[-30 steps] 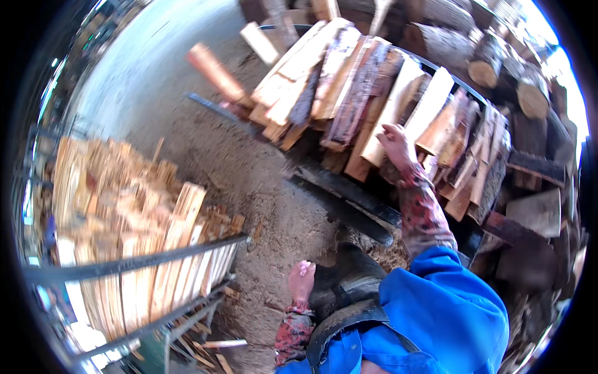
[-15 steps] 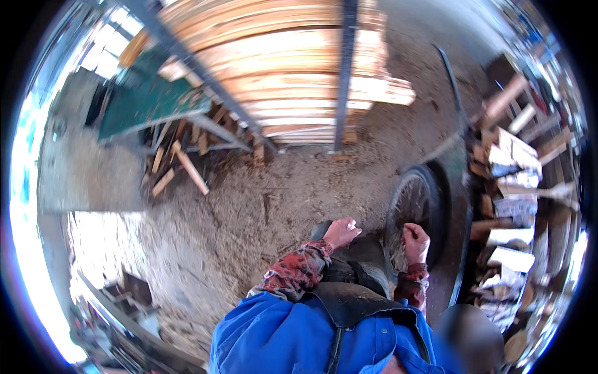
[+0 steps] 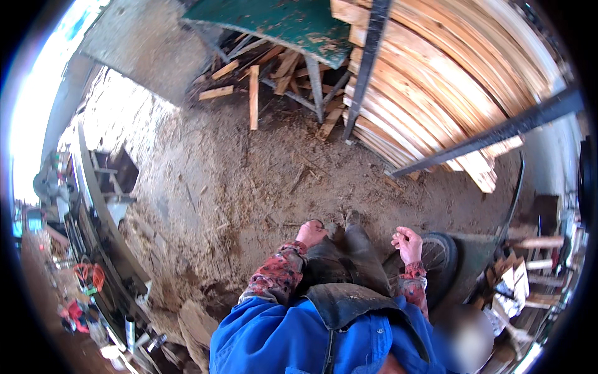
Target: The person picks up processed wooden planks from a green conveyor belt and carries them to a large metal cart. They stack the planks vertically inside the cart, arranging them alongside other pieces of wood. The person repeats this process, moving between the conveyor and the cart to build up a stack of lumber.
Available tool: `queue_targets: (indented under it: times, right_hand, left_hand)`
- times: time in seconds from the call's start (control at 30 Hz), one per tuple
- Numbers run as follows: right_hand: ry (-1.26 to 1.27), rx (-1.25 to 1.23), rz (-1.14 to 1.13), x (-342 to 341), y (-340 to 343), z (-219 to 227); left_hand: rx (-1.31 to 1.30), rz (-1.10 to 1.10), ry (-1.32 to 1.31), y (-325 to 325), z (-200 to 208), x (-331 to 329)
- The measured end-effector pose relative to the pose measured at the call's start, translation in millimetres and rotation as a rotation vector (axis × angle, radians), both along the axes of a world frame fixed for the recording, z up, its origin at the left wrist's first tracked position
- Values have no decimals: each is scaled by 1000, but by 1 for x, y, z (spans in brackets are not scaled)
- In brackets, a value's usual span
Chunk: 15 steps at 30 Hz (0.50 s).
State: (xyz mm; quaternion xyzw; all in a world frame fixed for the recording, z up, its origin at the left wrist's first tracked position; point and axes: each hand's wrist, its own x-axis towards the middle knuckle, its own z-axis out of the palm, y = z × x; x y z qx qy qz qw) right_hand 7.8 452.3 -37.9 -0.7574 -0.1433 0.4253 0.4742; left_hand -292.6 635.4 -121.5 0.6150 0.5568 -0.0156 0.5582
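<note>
My left hand [image 3: 313, 233] hangs in front of my left thigh with its fingers curled in, and nothing shows in it. Over on the right, my right hand [image 3: 408, 244] is held out from my body, its fingers loosely bent and apart, holding nothing. Beside it is a spoked wheel [image 3: 450, 262] with a black tyre, partly hidden by my right arm. Dark work trousers [image 3: 361, 252] cover my legs, which stand on a dirt floor [image 3: 243, 181] strewn with chips.
Long sawn boards [image 3: 436, 81] are stacked between dark metal posts [image 3: 369, 68] at the far right. A green-topped table [image 3: 280, 28] has loose wood offcuts [image 3: 253, 96] beneath it. Firewood [image 3: 514, 280] lies at the right. Clutter, with an orange coil [image 3: 89, 277], fills the left side.
My view has swung to the left, so the boards and table now appear farther right. The wheel sits lower in view. Both hands remain in front of me, without anything visible in them.
</note>
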Motion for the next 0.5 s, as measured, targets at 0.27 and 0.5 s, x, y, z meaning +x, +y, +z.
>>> queue_targets:
  times: [0.27,0.5]
  right_hand:
    - [-235,22,541,34,114,-19]
    - [-378,-23,728,4,212,4]
  left_hand:
    - [-68,356,100,-38,-19,-120]
    - [-339,1005,-209,-84,-34,-181]
